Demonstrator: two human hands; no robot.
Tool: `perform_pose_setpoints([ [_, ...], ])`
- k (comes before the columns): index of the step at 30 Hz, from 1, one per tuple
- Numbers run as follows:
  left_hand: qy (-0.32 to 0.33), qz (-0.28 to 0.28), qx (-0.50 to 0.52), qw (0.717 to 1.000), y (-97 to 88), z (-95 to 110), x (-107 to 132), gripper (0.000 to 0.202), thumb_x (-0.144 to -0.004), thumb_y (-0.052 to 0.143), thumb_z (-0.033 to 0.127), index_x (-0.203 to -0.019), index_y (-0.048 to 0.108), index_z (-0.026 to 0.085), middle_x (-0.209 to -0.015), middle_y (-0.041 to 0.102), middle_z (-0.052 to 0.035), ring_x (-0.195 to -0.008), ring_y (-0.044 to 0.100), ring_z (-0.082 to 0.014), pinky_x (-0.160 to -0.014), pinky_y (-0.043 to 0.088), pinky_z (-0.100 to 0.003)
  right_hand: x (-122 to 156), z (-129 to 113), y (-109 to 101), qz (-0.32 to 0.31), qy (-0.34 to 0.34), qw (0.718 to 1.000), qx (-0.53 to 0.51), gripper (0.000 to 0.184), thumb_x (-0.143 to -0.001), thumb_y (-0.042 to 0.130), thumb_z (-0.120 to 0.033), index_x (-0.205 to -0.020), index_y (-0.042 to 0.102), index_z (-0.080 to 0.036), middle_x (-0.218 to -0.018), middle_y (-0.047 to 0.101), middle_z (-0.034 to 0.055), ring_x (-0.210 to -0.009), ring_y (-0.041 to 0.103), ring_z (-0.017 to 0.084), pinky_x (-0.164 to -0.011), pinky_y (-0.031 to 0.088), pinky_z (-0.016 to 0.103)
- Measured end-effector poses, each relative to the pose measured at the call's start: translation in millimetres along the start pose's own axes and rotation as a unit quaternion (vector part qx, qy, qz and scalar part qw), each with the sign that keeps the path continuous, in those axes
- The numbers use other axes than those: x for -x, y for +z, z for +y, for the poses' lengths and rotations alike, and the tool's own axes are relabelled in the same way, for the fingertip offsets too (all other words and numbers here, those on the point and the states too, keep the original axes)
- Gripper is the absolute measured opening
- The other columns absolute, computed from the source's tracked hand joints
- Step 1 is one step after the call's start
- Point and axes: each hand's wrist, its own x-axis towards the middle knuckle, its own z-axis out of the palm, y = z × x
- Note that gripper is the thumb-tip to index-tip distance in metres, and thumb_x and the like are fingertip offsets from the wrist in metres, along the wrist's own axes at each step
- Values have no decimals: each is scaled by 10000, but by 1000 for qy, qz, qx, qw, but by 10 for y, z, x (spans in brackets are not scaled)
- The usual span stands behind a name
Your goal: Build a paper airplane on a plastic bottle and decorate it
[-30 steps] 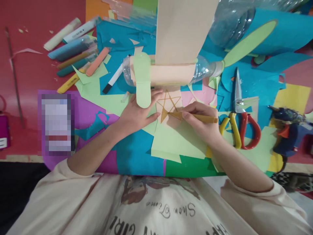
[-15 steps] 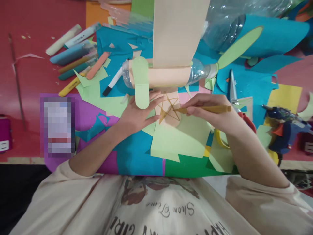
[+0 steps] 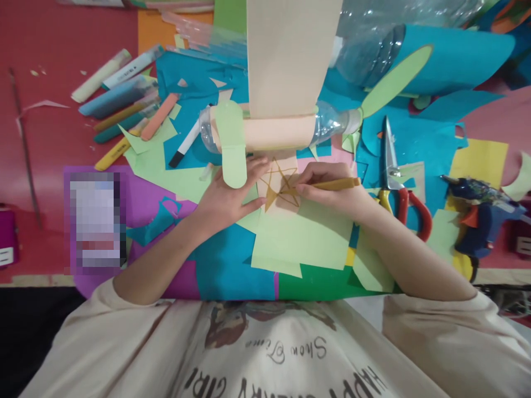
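My right hand (image 3: 332, 193) is closed round an ochre marker (image 3: 332, 185), its tip on a star (image 3: 279, 185) drawn on a small peach paper (image 3: 286, 166). The star's lower left point is filled in. My left hand (image 3: 228, 199) lies flat with fingers spread, pressing the paper's left edge. Just beyond both hands lies a clear plastic bottle (image 3: 332, 122) wrapped in peach paper, with a light green tail piece (image 3: 232, 143) and a light green blade (image 3: 390, 83) at its neck.
Several markers (image 3: 120, 108) lie at the upper left on the red surface. Scissors (image 3: 398, 182) with red and yellow handles and a blue glue gun (image 3: 481, 210) lie to the right. Coloured paper sheets and scraps (image 3: 302, 237) cover the work area.
My right hand swung the marker up and to the right, then came back down onto the star. The view drifted slightly left. My left hand stayed pressed on the paper.
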Motion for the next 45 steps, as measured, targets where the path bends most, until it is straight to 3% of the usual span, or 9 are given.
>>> perform_pose_setpoints([
  [12, -14, -6, 1, 1000, -18, 38, 0, 594, -960, 473, 415, -1496, 322, 205, -1562, 382, -119, -1451, 332, -305, -1173, 289, -519, 32, 22, 6, -38, 2, 999, -14, 127, -754, 663, -231, -646, 625, -174, -623, 623, -7, -548, 518, 97, -489, 371, 227],
  [26, -7, -7, 6, 1000, -21, 26, 5, 586, -972, 443, 425, -1503, 301, 221, -1566, 373, -109, -1449, 329, -307, -1177, 278, -524, 23, -13, 5, -45, 14, 999, -16, 192, -758, 672, -294, -632, 592, -173, -633, 613, 4, -547, 512, 98, -484, 376, 230],
  [34, -6, -4, -4, 1000, -15, 38, 4, 572, -975, 441, 425, -1492, 316, 214, -1560, 383, -110, -1448, 333, -302, -1185, 265, -522, 2, 2, 7, -20, -4, 1000, -18, 155, -740, 652, -247, -618, 591, -173, -586, 567, -13, -515, 455, 78, -460, 318, 224],
  [45, 1, 0, -2, 1000, -13, 27, 6, 567, -975, 446, 415, -1487, 313, 210, -1557, 384, -119, -1448, 330, -308, -1180, 268, -528, 3, -21, -20, -42, 18, 999, 1, 204, -739, 636, -252, -572, 552, -171, -579, 551, -12, -529, 452, 80, -473, 322, 227],
])
